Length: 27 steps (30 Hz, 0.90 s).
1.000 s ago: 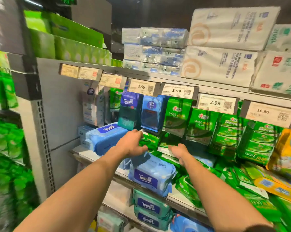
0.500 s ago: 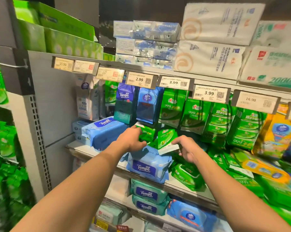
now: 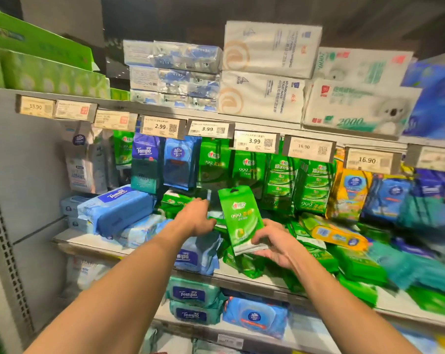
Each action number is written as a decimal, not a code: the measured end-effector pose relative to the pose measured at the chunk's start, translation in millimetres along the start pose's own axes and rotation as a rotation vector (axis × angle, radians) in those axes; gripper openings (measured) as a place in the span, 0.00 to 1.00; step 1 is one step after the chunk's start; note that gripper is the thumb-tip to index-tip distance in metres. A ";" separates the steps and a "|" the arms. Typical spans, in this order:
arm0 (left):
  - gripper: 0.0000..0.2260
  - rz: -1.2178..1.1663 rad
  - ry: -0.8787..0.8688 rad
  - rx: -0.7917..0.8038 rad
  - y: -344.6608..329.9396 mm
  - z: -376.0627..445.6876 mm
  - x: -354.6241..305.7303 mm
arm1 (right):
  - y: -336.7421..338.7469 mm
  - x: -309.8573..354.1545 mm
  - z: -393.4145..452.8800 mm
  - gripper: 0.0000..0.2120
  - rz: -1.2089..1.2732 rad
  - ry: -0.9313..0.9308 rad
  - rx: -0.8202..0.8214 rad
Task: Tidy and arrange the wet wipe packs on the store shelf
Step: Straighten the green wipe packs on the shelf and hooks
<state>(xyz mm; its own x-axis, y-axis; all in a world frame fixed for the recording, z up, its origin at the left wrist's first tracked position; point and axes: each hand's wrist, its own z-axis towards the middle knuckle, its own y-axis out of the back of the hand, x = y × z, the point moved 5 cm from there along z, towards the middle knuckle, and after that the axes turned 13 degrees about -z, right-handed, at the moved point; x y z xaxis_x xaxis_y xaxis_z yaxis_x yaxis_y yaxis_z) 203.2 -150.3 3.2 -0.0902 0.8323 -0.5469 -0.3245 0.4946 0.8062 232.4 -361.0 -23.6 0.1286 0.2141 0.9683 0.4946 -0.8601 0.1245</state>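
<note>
While the right hand (image 3: pixel 275 242) keeps its grip on an upright green wipe pack (image 3: pixel 241 218), left hand (image 3: pixel 194 218) among shelf packs, grip unclear

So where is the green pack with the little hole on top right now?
In the head view it is center frame: the green pack stands nearly upright, held at its lower end by the right hand, just right of the left hand, before the hanging green packs.

Price tags along the upper shelf's front edge read 15.90 (image 3: pixel 35 107), 2.99 (image 3: pixel 160 126), 3.99 (image 3: pixel 207 129), 3.99 (image 3: pixel 254 141), 16.90 (image 3: pixel 304 146) and 16.90 (image 3: pixel 367 160). "Tempo" stands on the blue pack (image 3: pixel 117 194) near the middle shelf's left end and on the teal packs (image 3: pixel 188 294) below. The green pack (image 3: pixel 241 218) shows "999". The white bale (image 3: pixel 354 108) above reads "2000".
</note>
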 end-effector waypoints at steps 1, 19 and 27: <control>0.21 -0.006 0.007 -0.004 -0.6 -0.1 0.6 | 1.6 2.3 -1.0 0.20 0.037 0.028 0.017; 0.20 -0.064 0.088 0.009 11.7 -2.2 28.8 | -81.2 106.4 17.5 0.44 0.122 0.440 -0.073; 0.16 -0.063 0.081 0.009 14.1 3.2 39.7 | -89.3 98.7 32.4 0.19 0.114 0.399 -0.096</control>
<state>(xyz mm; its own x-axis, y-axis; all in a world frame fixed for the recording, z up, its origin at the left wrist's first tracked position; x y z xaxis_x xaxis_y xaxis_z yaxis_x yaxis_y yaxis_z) 198.1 -109.5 -6.5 -0.1461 0.7769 -0.6124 -0.3235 0.5475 0.7717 228.7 -248.0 53.8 -0.1749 -0.0646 0.9825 0.4116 -0.9113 0.0133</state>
